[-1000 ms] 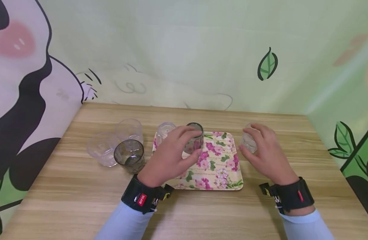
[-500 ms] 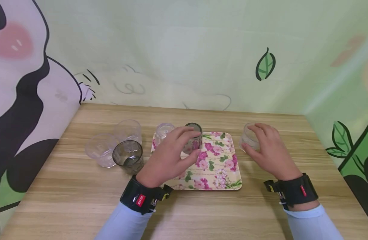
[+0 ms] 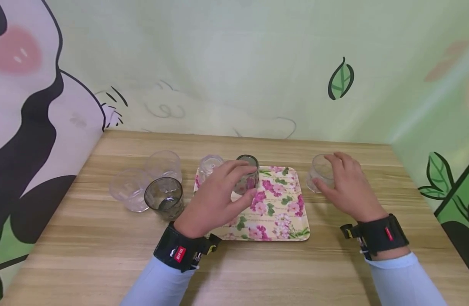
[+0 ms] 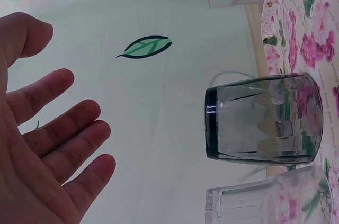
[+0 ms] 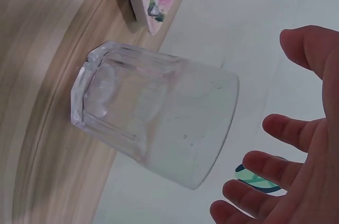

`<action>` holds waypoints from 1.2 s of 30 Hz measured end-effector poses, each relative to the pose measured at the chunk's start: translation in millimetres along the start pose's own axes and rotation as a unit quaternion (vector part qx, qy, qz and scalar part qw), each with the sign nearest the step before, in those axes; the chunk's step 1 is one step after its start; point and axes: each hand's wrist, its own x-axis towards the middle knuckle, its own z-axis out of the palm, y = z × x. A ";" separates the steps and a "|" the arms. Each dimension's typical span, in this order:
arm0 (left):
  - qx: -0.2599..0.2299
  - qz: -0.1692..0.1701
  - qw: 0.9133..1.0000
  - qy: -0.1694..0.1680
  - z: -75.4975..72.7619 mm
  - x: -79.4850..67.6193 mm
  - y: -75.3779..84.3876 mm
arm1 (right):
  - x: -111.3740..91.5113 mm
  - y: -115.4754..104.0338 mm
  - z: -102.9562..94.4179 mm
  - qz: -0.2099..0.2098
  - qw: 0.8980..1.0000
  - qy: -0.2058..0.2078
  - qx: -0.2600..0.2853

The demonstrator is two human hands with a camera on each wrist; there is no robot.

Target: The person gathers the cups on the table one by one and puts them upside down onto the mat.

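Hovering empty, loose-fingered: right hand (image 3: 351,185) beside clear glass tumbler (image 5: 153,113), two o'clock off pink-floral rectangular tray (image 3: 272,227); left hand (image 3: 215,199) near smoky-grey glass tumbler (image 4: 265,121), tray's twelve. Seemingly between grasps; next hold calls for curling round tumbler.

From over the person's brow, the head view looks down across the tabletop (image 3: 265,272); close, sideways wrist views share the tray (image 3: 270,223).
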 end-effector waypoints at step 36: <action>-0.008 -0.009 1.000 -0.003 -3.3 -2.2 -2.3 | 22.1 16.5 27.8 0.053 0.998 -0.013 0.014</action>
